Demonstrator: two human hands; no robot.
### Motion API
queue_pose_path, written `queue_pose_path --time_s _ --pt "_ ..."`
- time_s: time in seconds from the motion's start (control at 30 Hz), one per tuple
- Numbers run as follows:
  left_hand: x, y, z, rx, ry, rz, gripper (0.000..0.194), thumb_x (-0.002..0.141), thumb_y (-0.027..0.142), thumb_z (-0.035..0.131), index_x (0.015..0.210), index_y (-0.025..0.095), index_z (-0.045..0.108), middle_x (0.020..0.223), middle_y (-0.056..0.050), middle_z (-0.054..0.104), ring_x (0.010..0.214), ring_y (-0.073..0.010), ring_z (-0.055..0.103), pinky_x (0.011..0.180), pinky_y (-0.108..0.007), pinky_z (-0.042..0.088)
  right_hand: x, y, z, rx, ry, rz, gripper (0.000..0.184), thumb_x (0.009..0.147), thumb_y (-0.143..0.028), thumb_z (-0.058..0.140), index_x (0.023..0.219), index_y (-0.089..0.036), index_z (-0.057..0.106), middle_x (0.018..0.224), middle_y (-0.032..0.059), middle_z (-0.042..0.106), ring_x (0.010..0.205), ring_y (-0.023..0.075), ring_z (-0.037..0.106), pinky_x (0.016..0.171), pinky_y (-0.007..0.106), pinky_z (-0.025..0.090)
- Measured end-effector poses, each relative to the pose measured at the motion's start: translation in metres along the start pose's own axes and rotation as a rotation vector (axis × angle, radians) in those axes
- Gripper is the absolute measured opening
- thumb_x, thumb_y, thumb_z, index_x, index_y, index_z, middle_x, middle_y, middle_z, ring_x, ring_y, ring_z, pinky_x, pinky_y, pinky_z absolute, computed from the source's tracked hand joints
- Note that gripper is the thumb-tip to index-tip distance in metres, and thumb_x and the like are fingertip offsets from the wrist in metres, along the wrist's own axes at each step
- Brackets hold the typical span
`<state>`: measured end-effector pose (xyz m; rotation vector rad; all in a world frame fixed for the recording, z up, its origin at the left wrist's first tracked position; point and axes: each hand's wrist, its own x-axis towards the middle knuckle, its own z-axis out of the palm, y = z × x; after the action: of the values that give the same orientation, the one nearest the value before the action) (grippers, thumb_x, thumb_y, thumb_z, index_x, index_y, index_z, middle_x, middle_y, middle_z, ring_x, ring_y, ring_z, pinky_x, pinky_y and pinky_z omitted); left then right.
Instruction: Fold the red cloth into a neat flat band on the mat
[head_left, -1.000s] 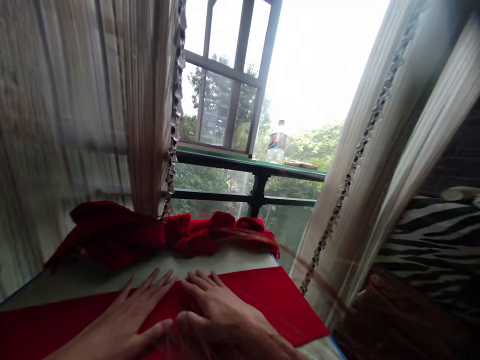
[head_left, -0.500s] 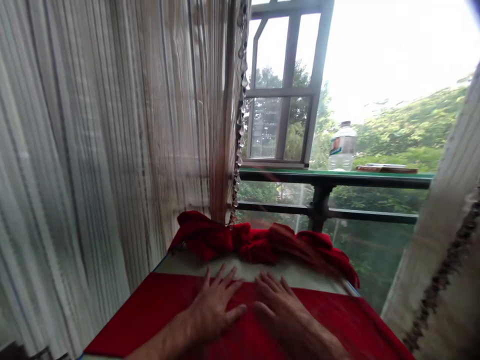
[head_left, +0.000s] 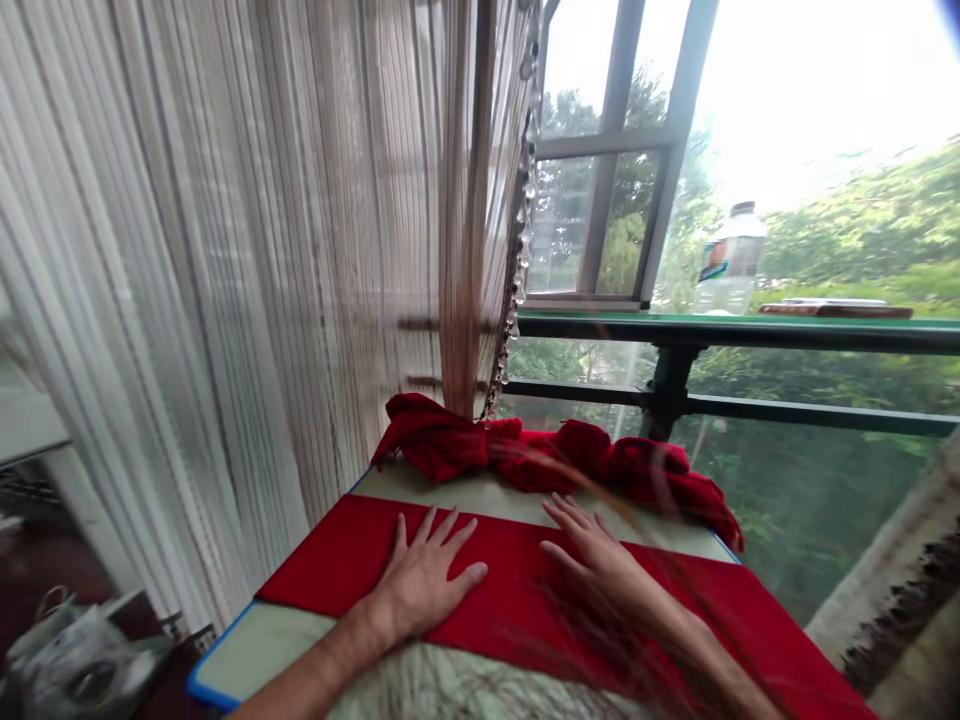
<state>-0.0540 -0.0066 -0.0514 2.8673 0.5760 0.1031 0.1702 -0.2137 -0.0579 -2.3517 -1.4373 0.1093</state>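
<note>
A band of red cloth (head_left: 502,575) lies flat across a pale board (head_left: 289,650) with a blue edge. On the left part of the cloth rests my left hand (head_left: 429,580), palm down, fingers spread. My right hand (head_left: 592,545) lies at the cloth's far edge, fingers stretched out and its tips reaching toward the pale strip beyond. Neither hand grips anything. At the board's far end a second red cloth (head_left: 435,440) sits bunched in loose folds. Blurred strands of hair cross the lower right and partly cover the cloth there.
A striped sheer curtain (head_left: 225,250) with a beaded edge hangs at the left. Behind the board runs a dark railing (head_left: 585,328) carrying a plastic bottle (head_left: 731,262) and a flat brown item (head_left: 832,308). A plastic-wrapped bundle (head_left: 79,660) lies low at the left.
The view has shifted, showing more of the board's near side. My right hand has moved away from my left, widening the gap between them. Both remain flat.
</note>
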Motion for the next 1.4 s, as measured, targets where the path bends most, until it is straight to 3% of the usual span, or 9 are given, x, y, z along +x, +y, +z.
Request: queue_pose_path --time_s 0.2,0.43,0.57,0.7,0.87,0.97,1.13,1.23,1.4 --pt "-0.008 -0.027 -0.018 0.033 -0.062 -0.031 0.076 0.107 0.075 0.036 0.171 0.035 0.033 0.181 -0.004 0.019 0.167 -0.0399 0.01 0.127 -0.079 0.0 -0.001 0.002 -0.005 0.009 0.039 0.012 0.069 0.106 -0.054 0.042 0.168 -0.021 0.04 0.179 0.0127 0.031 0.167 0.0281 0.022 0.136 0.056 0.017" --pt "-0.024 -0.091 -0.035 0.097 -0.068 -0.047 0.077 0.107 0.078 0.032 0.171 0.036 0.029 0.179 -0.007 0.023 0.167 -0.0398 0.014 0.127 -0.078 0.004 -0.001 0.001 -0.001 0.024 0.014 0.006 0.069 0.105 -0.055 0.043 0.166 -0.022 0.043 0.178 0.0108 0.033 0.167 0.0278 0.023 0.136 0.053 0.017" --pt "-0.028 -0.131 -0.041 0.131 -0.037 -0.069 0.073 0.108 0.076 0.033 0.171 0.04 0.029 0.179 -0.007 0.025 0.166 -0.0403 0.018 0.127 -0.077 0.013 -0.003 -0.003 0.003 0.029 -0.038 -0.001 0.072 0.105 -0.058 0.042 0.167 -0.021 0.042 0.178 0.0118 0.032 0.167 0.029 0.023 0.136 0.054 0.018" --pt "-0.032 -0.152 -0.049 0.111 -0.063 -0.086 0.07 0.11 0.07 0.035 0.172 0.037 0.027 0.18 -0.009 0.022 0.167 -0.0376 0.018 0.127 -0.072 0.022 -0.005 -0.011 0.004 0.023 -0.095 -0.03 0.077 0.103 -0.064 0.046 0.166 -0.02 0.043 0.178 0.014 0.032 0.167 0.0307 0.019 0.137 0.055 0.014" --pt "-0.033 -0.138 -0.058 0.146 -0.055 -0.081 0.071 0.11 0.069 0.038 0.171 0.034 0.032 0.178 -0.012 0.027 0.167 -0.0399 0.016 0.127 -0.076 0.013 -0.005 -0.018 0.005 0.02 -0.115 -0.049 0.076 0.105 -0.064 0.044 0.166 -0.019 0.041 0.178 0.016 0.03 0.167 0.0322 0.017 0.136 0.059 0.01" --pt "-0.027 -0.106 -0.058 0.145 -0.022 -0.02 0.071 0.109 0.072 0.039 0.17 0.036 0.035 0.178 -0.009 0.03 0.166 -0.0403 0.018 0.129 -0.075 0.007 -0.004 -0.02 0.005 0.027 -0.11 -0.051 0.076 0.105 -0.064 0.045 0.167 -0.02 0.041 0.177 0.0172 0.031 0.167 0.0343 0.019 0.135 0.062 0.011" --pt "-0.006 -0.055 -0.043 0.052 -0.107 0.124 0.073 0.106 0.077 0.038 0.17 0.041 0.032 0.179 -0.003 0.022 0.167 -0.0407 0.012 0.13 -0.075 0.005 -0.005 -0.027 0.004 0.039 -0.071 -0.07 0.074 0.106 -0.065 0.044 0.166 -0.023 0.042 0.179 0.0182 0.026 0.167 0.0378 0.017 0.133 0.07 0.008" --pt "0.007 -0.055 -0.029 0.049 -0.094 0.161 0.071 0.107 0.076 0.041 0.169 0.043 0.032 0.178 -0.002 0.026 0.166 -0.0407 0.015 0.13 -0.076 0.008 -0.006 -0.03 0.004 0.047 -0.07 -0.108 0.072 0.105 -0.066 0.047 0.166 -0.027 0.043 0.179 0.0158 0.027 0.167 0.0371 0.018 0.133 0.07 0.01" --pt "0.019 -0.074 -0.011 0.062 -0.014 0.226 0.07 0.106 0.075 0.046 0.167 0.043 0.036 0.176 -0.005 0.029 0.164 -0.0416 0.022 0.128 -0.077 0.008 -0.009 -0.03 0.007 0.048 -0.075 -0.133 0.076 0.103 -0.067 0.054 0.167 -0.028 0.041 0.178 0.017 0.029 0.166 0.0393 0.022 0.132 0.071 0.012"
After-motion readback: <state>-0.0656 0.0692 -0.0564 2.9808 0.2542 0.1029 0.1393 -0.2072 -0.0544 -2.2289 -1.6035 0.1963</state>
